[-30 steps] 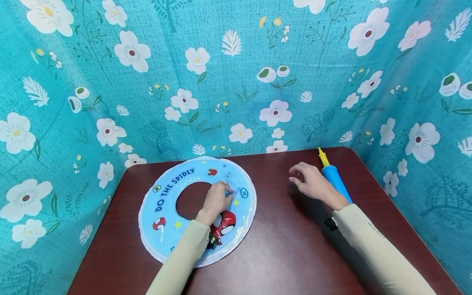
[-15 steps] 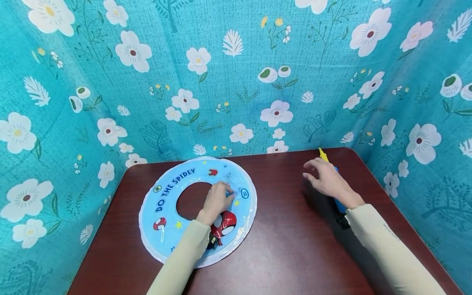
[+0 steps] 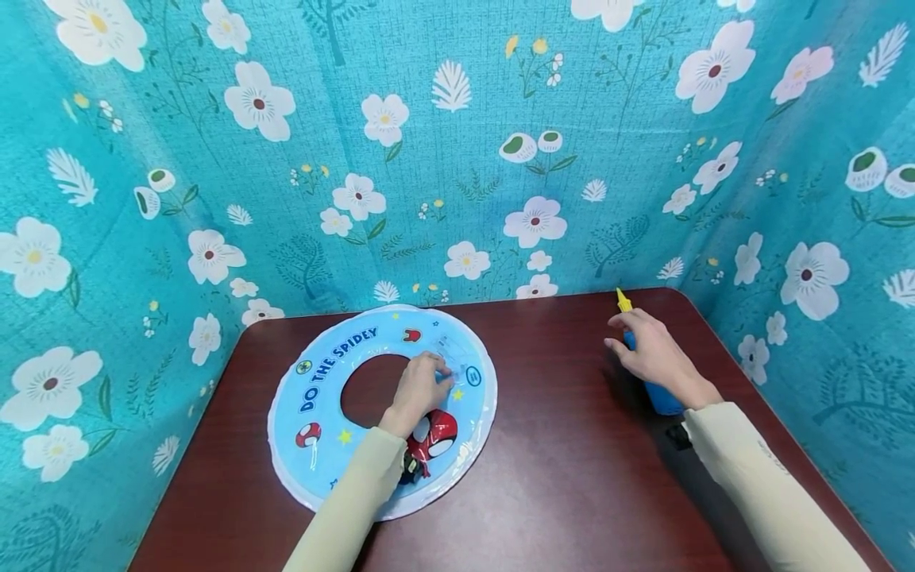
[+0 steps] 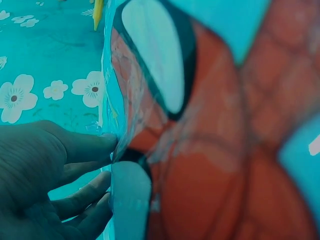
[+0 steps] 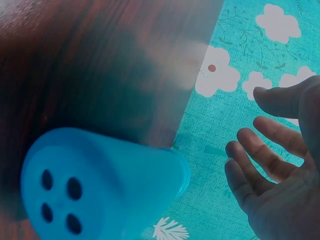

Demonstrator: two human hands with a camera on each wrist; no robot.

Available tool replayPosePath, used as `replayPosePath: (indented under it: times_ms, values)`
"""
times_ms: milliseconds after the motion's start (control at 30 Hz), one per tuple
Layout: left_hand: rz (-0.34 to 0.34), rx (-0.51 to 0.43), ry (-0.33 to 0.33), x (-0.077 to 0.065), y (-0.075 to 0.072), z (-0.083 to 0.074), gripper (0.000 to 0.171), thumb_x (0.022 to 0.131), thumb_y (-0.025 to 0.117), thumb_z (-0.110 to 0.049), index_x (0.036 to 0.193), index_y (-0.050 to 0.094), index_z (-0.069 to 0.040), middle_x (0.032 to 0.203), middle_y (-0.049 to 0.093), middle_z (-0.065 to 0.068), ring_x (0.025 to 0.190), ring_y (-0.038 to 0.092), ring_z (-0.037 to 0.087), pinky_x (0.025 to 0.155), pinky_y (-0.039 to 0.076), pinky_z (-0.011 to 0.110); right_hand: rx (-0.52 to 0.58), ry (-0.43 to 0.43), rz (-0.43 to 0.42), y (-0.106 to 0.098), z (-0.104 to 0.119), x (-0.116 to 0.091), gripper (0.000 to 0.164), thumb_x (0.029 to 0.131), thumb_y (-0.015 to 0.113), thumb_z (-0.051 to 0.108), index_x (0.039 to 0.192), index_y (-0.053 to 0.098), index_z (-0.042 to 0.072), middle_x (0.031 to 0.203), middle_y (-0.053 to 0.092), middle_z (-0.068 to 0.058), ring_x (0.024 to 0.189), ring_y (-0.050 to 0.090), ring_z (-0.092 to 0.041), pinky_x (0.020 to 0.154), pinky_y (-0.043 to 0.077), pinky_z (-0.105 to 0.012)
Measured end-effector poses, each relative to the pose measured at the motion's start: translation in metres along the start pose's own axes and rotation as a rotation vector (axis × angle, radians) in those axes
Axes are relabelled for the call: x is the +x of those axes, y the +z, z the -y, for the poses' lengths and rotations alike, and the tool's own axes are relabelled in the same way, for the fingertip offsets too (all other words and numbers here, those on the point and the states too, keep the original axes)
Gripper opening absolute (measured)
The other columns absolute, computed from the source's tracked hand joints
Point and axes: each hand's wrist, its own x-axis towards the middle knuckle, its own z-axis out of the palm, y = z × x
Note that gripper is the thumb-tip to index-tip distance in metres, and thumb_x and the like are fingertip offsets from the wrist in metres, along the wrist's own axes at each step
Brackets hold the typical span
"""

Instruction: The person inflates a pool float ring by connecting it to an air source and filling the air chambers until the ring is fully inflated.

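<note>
While the left hand (image 3: 417, 389) pinched the swim ring (image 3: 322, 465), perhaps to steady it, the right hand (image 3: 661, 356) hovered by the blue pump (image 3: 663, 400), its fingers (image 5: 264, 154) loosely apart, holding nothing. The ring lay printed face up on the table's left (image 3: 557, 453); the pump lay at the right, presumably for easy reach, its yellow nozzle (image 3: 624, 302) toward the curtain (image 3: 429, 167). Exactly which bit of plastic the left hand gripped was hard to tell.
</note>
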Motion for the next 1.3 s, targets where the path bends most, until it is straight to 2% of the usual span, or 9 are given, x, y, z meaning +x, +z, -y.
replayPosePath:
  times_ms: [200,467,733,933,1300]
  values:
    - [0.024,0.04,0.022,0.001,0.002,-0.002,0.024,0.1,0.078,-0.02,0.117,0.081,-0.004,0.137,0.066,0.014,0.129,0.062,0.032,0.108,0.055,0.049,-0.01,0.017,-0.012,-0.001,-0.009,-0.008,0.04,0.101,0.074,0.014,0.133,0.062,-0.006,0.128,0.06,-0.026,0.111,0.06,-0.045,0.09,0.054,-0.064]
    - [0.022,0.013,0.009,0.002,0.004,0.0,0.024,0.1,0.078,-0.019,0.118,0.081,-0.004,0.138,0.066,0.013,0.131,0.061,0.032,0.108,0.055,0.05,-0.06,0.089,-0.063,0.001,-0.016,-0.013,0.058,0.099,0.076,0.018,0.145,0.052,-0.01,0.141,0.045,-0.034,0.124,0.043,-0.053,0.098,0.045,-0.071]
    - [0.016,-0.011,-0.022,0.005,-0.002,-0.002,0.025,0.099,0.078,-0.02,0.119,0.081,-0.005,0.139,0.064,0.013,0.13,0.06,0.032,0.106,0.056,0.049,-0.078,0.143,-0.103,0.002,-0.02,-0.011,0.072,0.098,0.078,0.023,0.15,0.043,-0.012,0.144,0.04,-0.037,0.124,0.04,-0.055,0.096,0.044,-0.072]
    - [0.028,-0.004,-0.046,0.006,-0.004,-0.003,0.025,0.1,0.078,-0.02,0.12,0.081,-0.005,0.141,0.063,0.012,0.132,0.058,0.031,0.108,0.055,0.05,-0.104,0.232,-0.085,0.009,-0.022,-0.01,0.084,0.097,0.078,0.03,0.154,0.034,-0.013,0.145,0.036,-0.04,0.122,0.039,-0.057,0.097,0.04,-0.074]
    - [0.024,-0.004,-0.06,0.005,-0.001,0.0,0.024,0.099,0.078,-0.019,0.119,0.081,-0.005,0.14,0.064,0.012,0.131,0.059,0.032,0.107,0.054,0.05,-0.116,0.344,-0.059,0.024,-0.028,-0.013,0.092,0.095,0.078,0.033,0.155,0.028,-0.015,0.14,0.034,-0.042,0.114,0.04,-0.057,0.091,0.044,-0.073]
